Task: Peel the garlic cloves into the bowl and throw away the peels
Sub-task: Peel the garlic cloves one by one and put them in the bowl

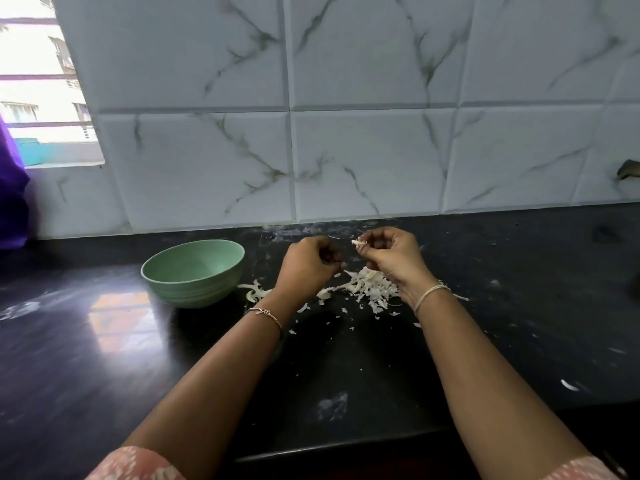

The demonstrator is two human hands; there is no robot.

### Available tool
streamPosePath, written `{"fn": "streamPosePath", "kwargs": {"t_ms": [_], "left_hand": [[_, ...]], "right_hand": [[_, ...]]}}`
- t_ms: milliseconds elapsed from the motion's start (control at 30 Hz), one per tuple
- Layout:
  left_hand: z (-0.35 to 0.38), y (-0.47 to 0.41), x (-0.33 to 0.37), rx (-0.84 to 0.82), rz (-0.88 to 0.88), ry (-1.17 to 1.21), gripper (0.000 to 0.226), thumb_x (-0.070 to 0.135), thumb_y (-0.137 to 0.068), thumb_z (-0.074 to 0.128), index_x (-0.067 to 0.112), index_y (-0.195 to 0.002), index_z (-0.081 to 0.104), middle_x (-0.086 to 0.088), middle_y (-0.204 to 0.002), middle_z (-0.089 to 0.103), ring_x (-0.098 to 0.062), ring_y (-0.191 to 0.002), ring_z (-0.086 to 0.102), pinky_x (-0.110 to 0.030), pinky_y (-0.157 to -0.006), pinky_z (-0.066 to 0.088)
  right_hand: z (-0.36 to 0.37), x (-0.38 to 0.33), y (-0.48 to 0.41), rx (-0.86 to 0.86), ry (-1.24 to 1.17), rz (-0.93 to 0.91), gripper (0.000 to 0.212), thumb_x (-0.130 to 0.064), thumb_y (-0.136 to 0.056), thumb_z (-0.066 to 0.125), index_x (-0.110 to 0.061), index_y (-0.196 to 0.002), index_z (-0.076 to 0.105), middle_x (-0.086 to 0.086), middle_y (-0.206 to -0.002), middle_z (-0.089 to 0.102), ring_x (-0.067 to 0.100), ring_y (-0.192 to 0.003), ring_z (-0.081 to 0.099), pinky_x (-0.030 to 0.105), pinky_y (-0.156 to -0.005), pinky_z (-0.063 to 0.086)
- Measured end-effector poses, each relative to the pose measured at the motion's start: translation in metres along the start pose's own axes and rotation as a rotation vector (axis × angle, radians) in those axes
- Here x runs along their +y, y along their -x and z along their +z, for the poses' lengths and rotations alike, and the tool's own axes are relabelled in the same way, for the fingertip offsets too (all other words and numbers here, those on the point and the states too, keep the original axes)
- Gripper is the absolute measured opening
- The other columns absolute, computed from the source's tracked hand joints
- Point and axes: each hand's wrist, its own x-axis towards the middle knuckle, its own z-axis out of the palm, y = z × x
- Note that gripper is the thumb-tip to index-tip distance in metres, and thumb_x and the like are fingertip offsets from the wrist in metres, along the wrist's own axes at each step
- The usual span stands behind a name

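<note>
A pale green bowl [192, 271] stands on the black counter, left of both hands; its inside is not visible from here. My right hand [391, 258] is raised above the counter and pinches a small white garlic clove [358, 242] with peel hanging from it. My left hand [308, 266] hovers just left of it with the fingers curled; whether it holds anything is hidden. Under and between the hands lies a heap of white garlic peels [367, 289], with more peel scraps [254, 291] by the bowl's right side.
The black counter [104, 341] runs back to a marble-patterned tiled wall [346, 150]. A window [38, 81] opens at the far left with a purple cloth [12, 188] beside it. Small peel flecks dot the counter, one [569, 385] at the right.
</note>
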Motion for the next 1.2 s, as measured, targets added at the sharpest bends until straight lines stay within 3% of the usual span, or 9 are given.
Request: {"fn": "streamPosePath", "kwargs": {"t_ms": [67, 133, 200, 300, 433, 600, 800, 1000, 1200], "left_hand": [[0.008, -0.003, 0.002, -0.043, -0.043, 0.003, 0.011, 0.009, -0.087, 0.067, 0.017, -0.093, 0.071, 0.002, -0.09, 0.073, -0.018, -0.083, 0.069, -0.038, -0.084, 0.057], [0.014, -0.004, 0.006, -0.101, -0.084, 0.029, 0.031, -0.002, -0.089, 0.05, 0.016, -0.1, 0.073, 0.0, -0.097, 0.073, -0.021, -0.086, 0.069, -0.041, -0.085, 0.057], [0.019, -0.004, 0.011, -0.116, -0.158, 0.155, 0.036, -0.004, -0.088, 0.042, 0.013, -0.102, 0.071, -0.005, -0.093, 0.07, -0.022, -0.077, 0.067, -0.041, -0.078, 0.059], [0.023, -0.005, 0.019, -0.064, -0.327, 0.536, 0.021, 0.003, -0.092, 0.046, 0.003, -0.1, 0.066, -0.012, -0.078, 0.063, -0.024, -0.064, 0.06, -0.037, -0.061, 0.056], [0.024, 0.002, 0.021, -0.065, -0.363, 0.88, 0.008, 0.008, -0.096, 0.058, 0.004, -0.102, 0.061, -0.011, -0.085, 0.064, -0.016, -0.066, 0.062, -0.027, -0.054, 0.057], [0.022, 0.001, 0.009, -0.052, -0.333, 0.88, 0.003, 0.005, -0.094, 0.061, 0.004, -0.095, 0.063, -0.011, -0.083, 0.065, -0.014, -0.065, 0.066, -0.031, -0.061, 0.06], [0.022, 0.0, 0.007, -0.007, -0.272, 0.732, 0.001, 0.007, -0.093, 0.062, 0.007, -0.094, 0.061, -0.01, -0.083, 0.063, -0.017, -0.057, 0.06, -0.042, -0.066, 0.061], [0.021, 0.002, 0.006, -0.005, -0.262, 0.689, 0.004, 0.004, -0.093, 0.062, 0.005, -0.094, 0.065, -0.011, -0.086, 0.064, -0.017, -0.062, 0.058, -0.037, -0.064, 0.061], [0.015, 0.005, 0.007, -0.037, -0.316, 0.788, 0.009, 0.004, -0.093, 0.061, 0.008, -0.086, 0.066, -0.008, -0.082, 0.065, -0.013, -0.058, 0.053, -0.029, -0.059, 0.06]], "right_hand": [[0.0, 0.0, -0.001, 0.018, -0.004, 0.011, 0.023, 0.006, -0.083, 0.07, -0.015, -0.077, 0.063, 0.001, -0.074, 0.063, 0.009, -0.066, 0.059, 0.017, -0.051, 0.049], [0.001, 0.0, -0.002, 0.02, 0.003, 0.019, 0.023, 0.005, -0.082, 0.071, -0.015, -0.076, 0.062, 0.0, -0.074, 0.063, 0.01, -0.066, 0.059, 0.018, -0.053, 0.048], [0.002, 0.0, -0.002, 0.021, -0.002, 0.025, 0.023, 0.006, -0.081, 0.071, -0.014, -0.076, 0.061, 0.001, -0.074, 0.063, 0.01, -0.066, 0.058, 0.02, -0.057, 0.047], [0.003, 0.001, -0.004, 0.028, -0.009, 0.033, 0.023, 0.005, -0.079, 0.071, -0.014, -0.074, 0.061, 0.004, -0.075, 0.064, 0.014, -0.069, 0.06, 0.022, -0.06, 0.047], [0.004, 0.003, -0.004, 0.009, -0.027, 0.048, 0.015, 0.002, -0.079, 0.074, -0.009, -0.078, 0.063, 0.006, -0.074, 0.066, 0.013, -0.065, 0.062, 0.017, -0.052, 0.048], [0.005, 0.002, 0.0, -0.072, 0.041, 0.046, 0.012, -0.001, -0.086, 0.07, 0.003, -0.096, 0.066, 0.004, -0.076, 0.063, 0.007, -0.064, 0.059, 0.01, -0.046, 0.044], [0.005, 0.007, -0.004, -0.067, 0.151, 0.027, 0.018, -0.019, -0.09, 0.068, -0.001, -0.094, 0.072, -0.004, -0.075, 0.065, -0.001, -0.067, 0.057, 0.011, -0.058, 0.043], [0.007, 0.013, -0.007, -0.021, 0.231, -0.044, 0.009, -0.016, -0.086, 0.073, -0.007, -0.084, 0.072, 0.0, -0.078, 0.069, 0.01, -0.078, 0.062, 0.02, -0.07, 0.047], [0.005, 0.015, -0.008, -0.026, 0.574, -0.169, 0.011, -0.023, -0.094, 0.063, -0.016, -0.091, 0.072, -0.002, -0.082, 0.068, 0.014, -0.079, 0.061, 0.026, -0.072, 0.044]]}}
